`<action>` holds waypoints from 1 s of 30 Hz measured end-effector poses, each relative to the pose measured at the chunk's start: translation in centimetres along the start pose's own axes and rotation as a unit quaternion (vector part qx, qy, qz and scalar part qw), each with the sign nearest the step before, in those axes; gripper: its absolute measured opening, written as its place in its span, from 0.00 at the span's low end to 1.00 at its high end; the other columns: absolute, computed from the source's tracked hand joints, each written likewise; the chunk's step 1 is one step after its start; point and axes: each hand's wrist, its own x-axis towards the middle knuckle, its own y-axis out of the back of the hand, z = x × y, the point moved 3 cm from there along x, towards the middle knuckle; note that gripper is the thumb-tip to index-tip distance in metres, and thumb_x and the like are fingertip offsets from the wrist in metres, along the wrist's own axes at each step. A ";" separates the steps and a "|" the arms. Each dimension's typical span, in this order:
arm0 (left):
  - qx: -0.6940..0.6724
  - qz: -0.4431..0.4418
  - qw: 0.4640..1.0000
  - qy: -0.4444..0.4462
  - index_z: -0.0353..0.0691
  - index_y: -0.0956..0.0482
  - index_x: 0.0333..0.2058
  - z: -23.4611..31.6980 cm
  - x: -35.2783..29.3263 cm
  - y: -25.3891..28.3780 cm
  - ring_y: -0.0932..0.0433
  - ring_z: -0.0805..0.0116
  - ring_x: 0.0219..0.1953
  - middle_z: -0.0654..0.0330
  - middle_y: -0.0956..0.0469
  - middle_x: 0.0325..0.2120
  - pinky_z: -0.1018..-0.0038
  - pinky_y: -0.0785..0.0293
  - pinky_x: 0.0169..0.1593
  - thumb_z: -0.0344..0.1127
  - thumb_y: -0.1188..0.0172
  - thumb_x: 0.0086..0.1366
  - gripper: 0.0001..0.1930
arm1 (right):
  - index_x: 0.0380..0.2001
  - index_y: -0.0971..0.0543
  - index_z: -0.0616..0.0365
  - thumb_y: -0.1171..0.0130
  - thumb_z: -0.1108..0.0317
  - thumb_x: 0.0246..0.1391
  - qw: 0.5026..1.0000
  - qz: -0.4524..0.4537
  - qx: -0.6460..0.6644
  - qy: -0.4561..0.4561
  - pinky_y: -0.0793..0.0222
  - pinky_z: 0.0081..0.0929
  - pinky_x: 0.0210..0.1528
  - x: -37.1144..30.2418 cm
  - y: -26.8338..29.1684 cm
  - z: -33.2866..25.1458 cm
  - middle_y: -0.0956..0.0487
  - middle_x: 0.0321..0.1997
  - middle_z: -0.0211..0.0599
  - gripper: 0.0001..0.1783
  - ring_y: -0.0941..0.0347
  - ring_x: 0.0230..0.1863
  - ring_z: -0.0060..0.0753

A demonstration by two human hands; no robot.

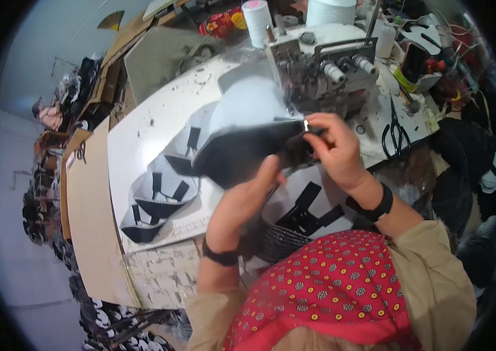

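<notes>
A curved white-and-black fabric piece (239, 149) is raised at the sewing machine (324, 73), its black face toward me and partly blurred. My right hand (337, 146) pinches its right end between thumb and fingers, beside a small shiny metal part. In front of the black face is my left hand (248, 196), thumb stretched upward and apart from a fingertip; its other fingers are hidden. Similar white pieces with black edges and strips (163, 190) lie in a row to the left. Below my hands sits another white piece with black straps (306, 213).
Black-handled scissors (396, 131) lie right of the machine on the lint-strewn white table (136, 140). White thread cones (256, 23) stand behind it. Cardboard (93, 210) flanks the table at left. Dark fabric (458, 158) is piled at right.
</notes>
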 end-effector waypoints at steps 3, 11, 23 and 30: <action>0.298 0.137 0.863 -0.384 0.37 0.18 0.40 4.3 2.5 0.6 0.20 0.71 0.37 0.58 0.18 0.33 0.71 0.26 0.40 0.41 0.36 0.68 0.12 | 0.35 0.23 0.61 0.34 0.80 0.47 0.982 -0.065 -0.110 0.140 0.29 0.30 0.34 -0.4 2.5 -2.0 0.23 0.38 0.39 0.11 0.26 0.32 0.40; -0.408 0.242 0.880 -0.018 0.41 0.23 0.23 -6.0 11.8 11.4 0.30 0.76 0.19 0.63 0.26 0.17 0.76 0.39 0.24 0.45 0.35 0.65 0.16 | 0.29 0.25 0.58 0.38 0.72 0.42 0.900 -0.206 -0.274 0.269 0.31 0.36 0.43 -3.1 2.6 -4.2 0.25 0.38 0.39 0.08 0.28 0.42 0.46; 0.246 0.395 0.881 -0.091 0.33 0.23 0.34 -4.6 4.0 11.7 0.25 0.62 0.32 0.57 0.23 0.27 0.66 0.29 0.36 0.45 0.39 0.67 0.17 | 0.47 0.21 0.64 0.47 0.73 0.64 0.919 -0.200 0.164 -0.299 0.31 0.16 0.40 1.6 3.4 -2.8 0.20 0.37 0.28 0.12 0.27 0.37 0.15; -0.373 0.126 0.885 -0.249 0.32 0.24 0.54 2.8 5.1 2.9 0.24 0.77 0.40 0.61 0.19 0.43 0.78 0.28 0.46 0.42 0.55 0.78 0.20 | 0.45 0.20 0.64 0.46 0.73 0.64 1.000 -0.008 -0.007 -0.017 0.30 0.17 0.32 1.9 -1.3 0.8 0.19 0.29 0.34 0.10 0.24 0.31 0.16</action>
